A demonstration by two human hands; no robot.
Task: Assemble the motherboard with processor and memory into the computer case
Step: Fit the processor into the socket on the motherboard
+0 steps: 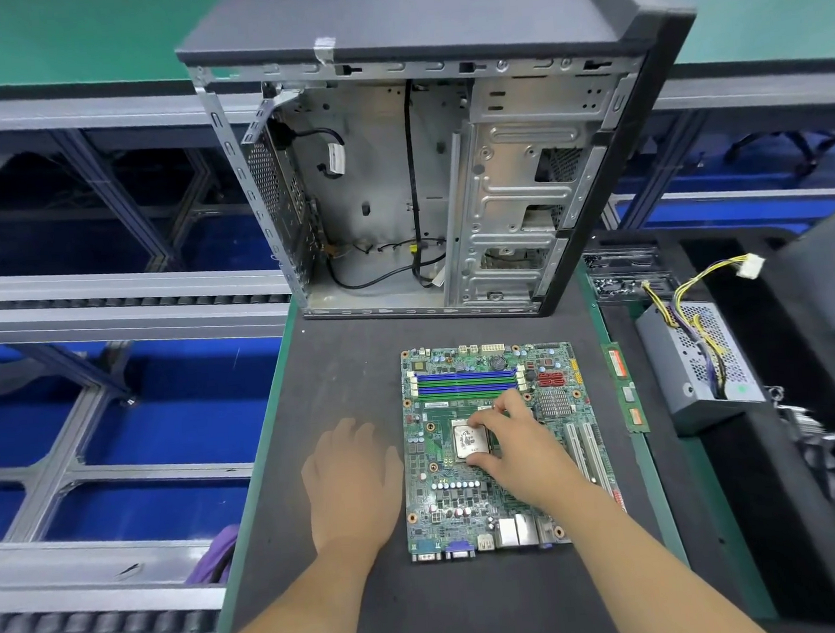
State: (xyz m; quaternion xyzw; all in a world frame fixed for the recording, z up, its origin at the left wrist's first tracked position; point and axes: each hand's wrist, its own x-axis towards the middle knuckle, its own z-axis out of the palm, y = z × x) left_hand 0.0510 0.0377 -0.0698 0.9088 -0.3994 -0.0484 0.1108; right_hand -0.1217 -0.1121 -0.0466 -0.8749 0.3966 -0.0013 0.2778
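- The processor point(468, 440) sits at the socket in the middle of the one motherboard point(497, 498), which lies flat on the dark bench point(340, 371).
- The right hand point(513, 445) has a narrow grip on the processor, fingertips point(479, 419) on its far and near edges.
- Left of that grip, the left hand point(350, 474) rests flat and spread on bare bench, just beside the board's left edge.
- Beyond the grip stand four memory slots point(465, 382), then open bench, then one open computer case point(425, 177) standing upright.
- Right of the grip, one memory stick point(625, 388) lies along the bench's green edge; one power supply point(695, 361) lies further right.
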